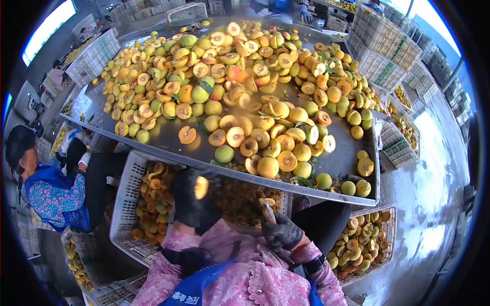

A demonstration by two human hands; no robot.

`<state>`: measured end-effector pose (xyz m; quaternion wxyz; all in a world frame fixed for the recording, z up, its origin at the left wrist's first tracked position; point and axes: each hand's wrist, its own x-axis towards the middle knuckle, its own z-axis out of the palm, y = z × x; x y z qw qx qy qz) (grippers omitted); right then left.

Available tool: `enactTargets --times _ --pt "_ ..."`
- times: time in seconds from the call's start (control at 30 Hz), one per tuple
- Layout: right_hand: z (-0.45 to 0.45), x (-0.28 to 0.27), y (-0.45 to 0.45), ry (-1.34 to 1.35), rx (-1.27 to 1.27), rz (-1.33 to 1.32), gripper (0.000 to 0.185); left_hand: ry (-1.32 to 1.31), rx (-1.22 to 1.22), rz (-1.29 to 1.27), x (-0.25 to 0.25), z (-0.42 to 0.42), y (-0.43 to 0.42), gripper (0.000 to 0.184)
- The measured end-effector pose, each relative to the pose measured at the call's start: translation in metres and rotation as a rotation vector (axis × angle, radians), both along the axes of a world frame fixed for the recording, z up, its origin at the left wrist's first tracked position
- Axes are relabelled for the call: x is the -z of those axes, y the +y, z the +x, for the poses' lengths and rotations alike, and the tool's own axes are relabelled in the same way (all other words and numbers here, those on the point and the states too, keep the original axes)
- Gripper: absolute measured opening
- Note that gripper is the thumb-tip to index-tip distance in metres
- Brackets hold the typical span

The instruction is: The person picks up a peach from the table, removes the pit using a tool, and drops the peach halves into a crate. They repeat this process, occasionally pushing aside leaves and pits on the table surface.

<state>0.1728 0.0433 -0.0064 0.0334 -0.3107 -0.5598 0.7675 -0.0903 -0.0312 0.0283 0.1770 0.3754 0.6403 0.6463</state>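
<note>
Below the near rim of the metal desk, in front of the torso, the 2 dark-gloved hands work apart, the left forearm reaching nearly straight forward, the right forearm bent inward. The left hand is blurred above the space between 2 crates; a yellow peach half shows at its fingers, but I cannot tell whether they grip it or stand open. The right hand is curled narrow around a short-handled tool, its tip pointing forward, with 1 peach piece at the tip.

The desk's raised rim stands between both hands and a broad heap of peaches, many cut in half with brownish-red centres, some whole and green, with a few leaves among them. Beneath the rim, the left crate holds orange and yellow halves; the middle crate holds small brown pieces, partly in shadow. Beyond the right leg, the right crate is filled with yellow halves. A co-worker sits at the far left, beside the desk. More crates are stacked at the upper right, near a wet floor.
</note>
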Motion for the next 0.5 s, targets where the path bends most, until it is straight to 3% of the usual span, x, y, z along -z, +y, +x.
enactTargets --times 0.07,0.13,0.17,0.2,0.3,0.33,0.37,0.43,0.5 --pt "-0.011 0.007 0.002 -0.161 -0.068 0.407 0.022 -0.064 -0.149 0.012 -0.010 -0.037 -0.022 0.025" --pt "-0.008 0.055 0.002 -0.205 -0.127 0.672 0.024 0.061 -0.280 -0.216 -0.018 -0.079 -0.036 0.029" --pt "-0.005 0.083 0.002 -0.227 -0.154 0.803 0.025 0.170 -0.339 -0.448 -0.019 -0.102 -0.040 0.029" --pt "0.000 0.118 0.006 -0.304 -0.412 0.837 0.028 0.275 -0.395 -0.683 -0.018 -0.116 -0.039 0.030" --pt "0.011 0.142 0.001 -0.174 -0.532 0.799 0.030 0.418 -0.304 -0.415 0.002 -0.146 -0.010 0.035" --pt "0.002 0.131 0.003 -0.362 -0.622 0.787 0.032 0.460 -0.218 -0.423 0.006 -0.157 0.006 0.038" --pt "-0.001 0.121 0.006 -0.314 -0.575 0.825 0.031 0.501 -0.128 -0.433 0.009 -0.167 0.024 0.041" --pt "-0.004 0.107 0.011 -0.224 -0.475 0.898 0.031 0.681 -0.362 -0.781 0.026 -0.169 0.071 0.041" --pt "0.010 0.132 0.013 -0.161 -0.378 0.969 0.027 0.453 -0.238 -0.742 0.034 -0.161 0.098 0.041"
